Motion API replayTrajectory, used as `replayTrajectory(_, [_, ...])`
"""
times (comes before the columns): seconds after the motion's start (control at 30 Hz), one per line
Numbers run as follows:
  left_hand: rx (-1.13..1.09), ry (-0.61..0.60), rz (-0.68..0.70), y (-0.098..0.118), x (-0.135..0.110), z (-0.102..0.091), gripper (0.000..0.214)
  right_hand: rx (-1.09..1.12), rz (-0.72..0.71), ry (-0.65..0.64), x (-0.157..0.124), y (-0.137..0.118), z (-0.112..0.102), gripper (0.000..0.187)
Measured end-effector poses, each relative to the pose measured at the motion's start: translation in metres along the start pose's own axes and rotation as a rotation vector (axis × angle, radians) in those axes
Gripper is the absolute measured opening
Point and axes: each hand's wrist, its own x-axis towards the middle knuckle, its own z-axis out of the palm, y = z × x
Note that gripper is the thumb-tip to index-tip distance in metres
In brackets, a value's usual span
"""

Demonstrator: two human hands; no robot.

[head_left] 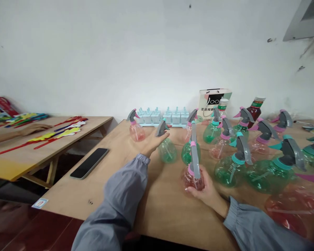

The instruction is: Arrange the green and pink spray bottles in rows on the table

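Note:
My right hand (205, 190) is wrapped round the base of a pink spray bottle (193, 176) with a grey trigger head, standing upright on the wooden table (159, 205). My left hand (153, 142) is stretched forward with fingers apart, right beside a green spray bottle (166, 148) and touching or nearly touching it. Another pink spray bottle (136, 129) stands further back to the left. Both arms wear grey sleeves.
Several green and pink spray bottles (251, 164) crowd the table's right half. A black phone (89, 162) lies at its left edge. Pale blue trays (162, 116), a paper bag (211, 103) and a dark bottle (254, 109) stand by the wall. A second table (28, 153) on the left holds coloured items.

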Motion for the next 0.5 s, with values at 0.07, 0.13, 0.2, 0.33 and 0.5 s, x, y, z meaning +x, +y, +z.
replayTrajectory(0.07, [-0.066,0.048,0.046,0.0,-0.011,-0.01,0.029,0.01,0.008,0.001,0.0,0.001,0.0,0.065])
replayTrajectory(0.13, [-0.144,0.126,0.072,0.004,-0.024,-0.018,0.026,0.01,0.008,0.007,0.0,0.001,0.0,0.065])
replayTrajectory(0.2, [-0.203,0.105,0.059,0.015,-0.037,-0.025,0.028,0.008,-0.007,0.009,0.0,0.001,0.0,0.063])
replayTrajectory(0.33, [-0.235,-0.04,0.028,0.041,-0.057,-0.032,0.033,0.035,-0.031,-0.008,0.001,0.001,0.001,0.061])
replayTrajectory(0.5, [-0.232,0.015,0.003,0.043,-0.065,-0.032,0.031,0.128,-0.015,-0.029,0.0,0.002,0.005,0.064])
